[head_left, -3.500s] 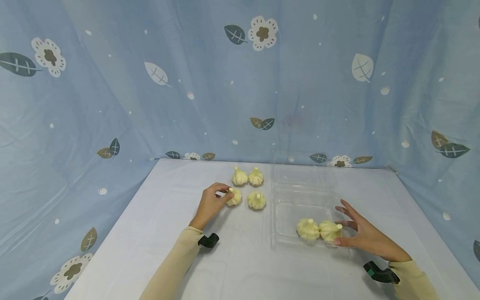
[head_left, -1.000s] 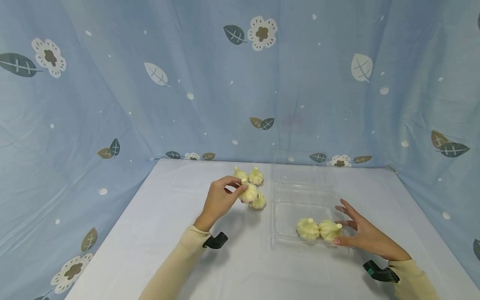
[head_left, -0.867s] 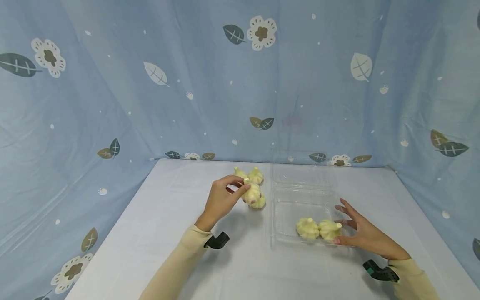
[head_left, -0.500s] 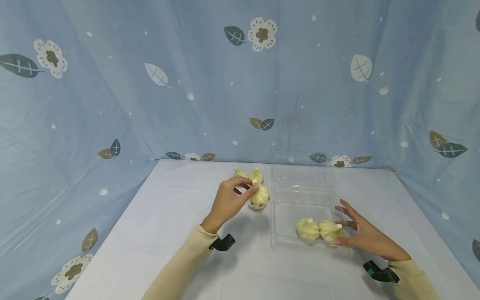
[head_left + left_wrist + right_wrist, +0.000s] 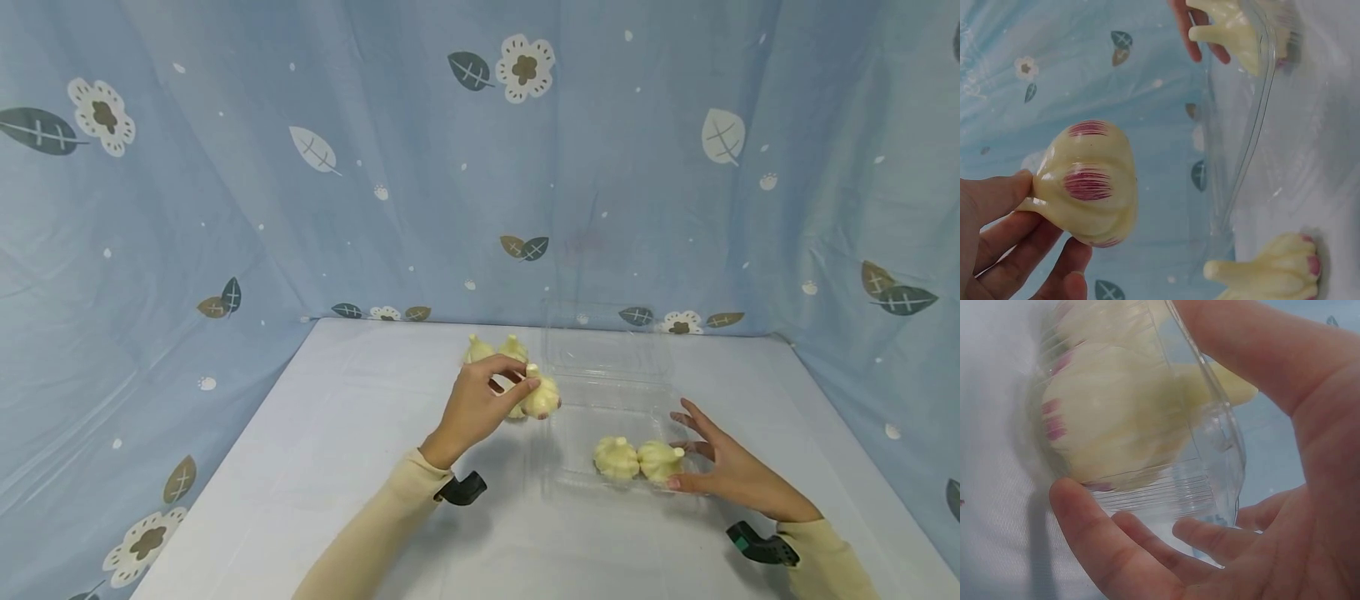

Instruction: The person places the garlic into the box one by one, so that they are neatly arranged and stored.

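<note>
My left hand pinches a garlic bulb by its stem, thumb against fingers, raised by the container's left edge. In the left wrist view this garlic bulb shows purple streaks on pale cream skin. My right hand holds the near right corner of an open clear plastic container. In the right wrist view its thumb and fingers spread about the container's clear wall. Inside, along the near side, sit two garlic bulbs, a left bulb and a right bulb.
Two garlic bulbs, a left one and a right one, stand at the back of the white table. Another bulb is partly hidden behind my left hand. The container's lid lies folded back toward the blue curtain.
My left hand took hold of the near left garlic bulb, lifted it and carried it right, past the other bulb, to the container's left edge. The right hand has stayed put.
</note>
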Demonstrator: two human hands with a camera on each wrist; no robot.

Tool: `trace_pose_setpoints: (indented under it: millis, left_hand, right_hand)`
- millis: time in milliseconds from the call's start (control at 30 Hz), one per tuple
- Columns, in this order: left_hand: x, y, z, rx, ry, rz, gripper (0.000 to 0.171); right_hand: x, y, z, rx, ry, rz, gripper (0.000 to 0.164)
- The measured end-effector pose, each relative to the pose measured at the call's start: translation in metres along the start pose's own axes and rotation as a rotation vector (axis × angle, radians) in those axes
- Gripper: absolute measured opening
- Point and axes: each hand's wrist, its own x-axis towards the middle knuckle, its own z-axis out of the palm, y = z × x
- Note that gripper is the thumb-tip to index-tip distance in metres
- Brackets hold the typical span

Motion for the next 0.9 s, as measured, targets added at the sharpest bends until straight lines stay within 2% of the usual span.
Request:
trace_pose_setpoints:
  millis: [267, 600, 900]
  left_hand:
    - [-0.001, 0.003, 0.012, -0.015, -0.033, 0.006, 0.016]
    - [-0.003, 0.004, 0.026, 0.029, -0.058, 0.082, 0.017]
    - [-0.007, 0.005, 0.036, 0.070, -0.111, 0.097, 0.019]
  right_hand:
    - [0.000, -0.002, 0.000, -0.016, 0.002, 0.002, 0.118]
    - [-0.001, 0.000, 0.000, -0.015, 0.003, -0.009, 0.117]
    - [-0.001, 0.000, 0.000, -0.017, 0.006, -0.012, 0.118]
